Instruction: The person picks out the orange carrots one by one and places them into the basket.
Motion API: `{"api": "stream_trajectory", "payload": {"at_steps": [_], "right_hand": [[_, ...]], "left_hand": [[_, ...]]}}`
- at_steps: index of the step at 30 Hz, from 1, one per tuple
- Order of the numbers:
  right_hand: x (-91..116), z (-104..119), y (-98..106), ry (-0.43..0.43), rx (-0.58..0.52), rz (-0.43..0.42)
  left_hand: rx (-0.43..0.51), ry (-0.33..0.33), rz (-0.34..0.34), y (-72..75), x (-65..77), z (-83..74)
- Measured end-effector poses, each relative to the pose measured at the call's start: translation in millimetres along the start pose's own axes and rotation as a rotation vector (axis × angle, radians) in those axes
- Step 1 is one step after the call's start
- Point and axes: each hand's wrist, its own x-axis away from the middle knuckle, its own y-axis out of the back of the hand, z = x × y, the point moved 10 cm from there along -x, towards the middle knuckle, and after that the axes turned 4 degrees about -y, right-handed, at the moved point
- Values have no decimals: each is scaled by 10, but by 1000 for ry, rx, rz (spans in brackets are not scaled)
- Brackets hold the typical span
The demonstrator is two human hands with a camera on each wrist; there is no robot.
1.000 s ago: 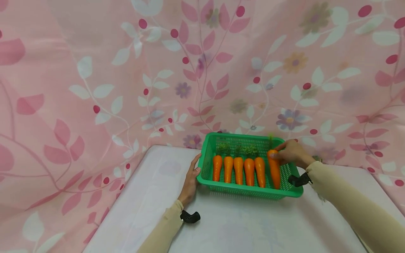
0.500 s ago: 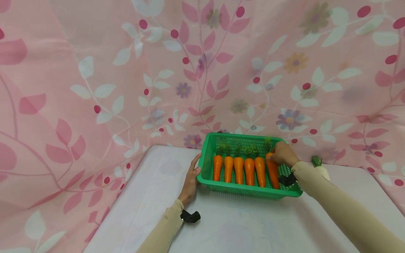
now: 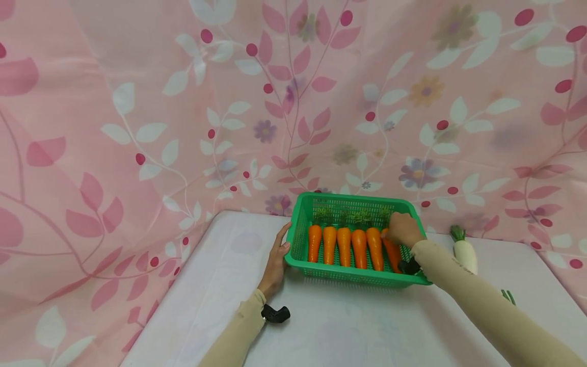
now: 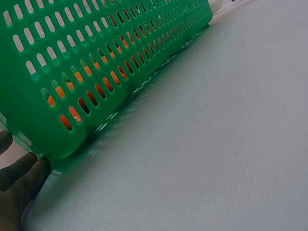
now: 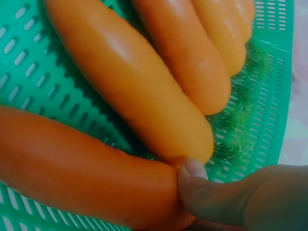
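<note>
A green plastic basket (image 3: 353, 276) with slotted walls stands on the table, several orange carrots (image 3: 345, 247) side by side inside it. Their leafy green tops (image 3: 361, 216) lie along the far wall. My right hand (image 3: 403, 229) reaches into the right end and grips the thick end of the rightmost carrot (image 3: 392, 255). In the right wrist view, the thumb (image 5: 197, 187) presses on this carrot (image 5: 86, 173), right beside the neighbouring carrot (image 5: 139, 82). My left hand (image 3: 274, 265) rests against the basket's left side with fingers extended, fingertips at its lower corner in the left wrist view.
A white radish (image 3: 465, 255) with green stalks lies on the table right of the basket, behind the right forearm. More green stalks (image 3: 508, 296) show past the right sleeve (image 3: 477, 290). Pink floral cloth (image 3: 293, 102) hangs behind the white-covered table (image 3: 339, 326).
My right hand has shifted left with the rightmost carrot, bringing it closer to the row. The white radish has come into view behind the moving forearm. My left hand stays put.
</note>
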Motion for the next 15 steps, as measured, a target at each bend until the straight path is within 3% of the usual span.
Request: {"api": "stream_trajectory", "payload": {"at_steps": [15], "right_hand": [[32,11,-45,9,41,-42]], "left_hand": [[-4,3,-9,-6,22,-20]]}}
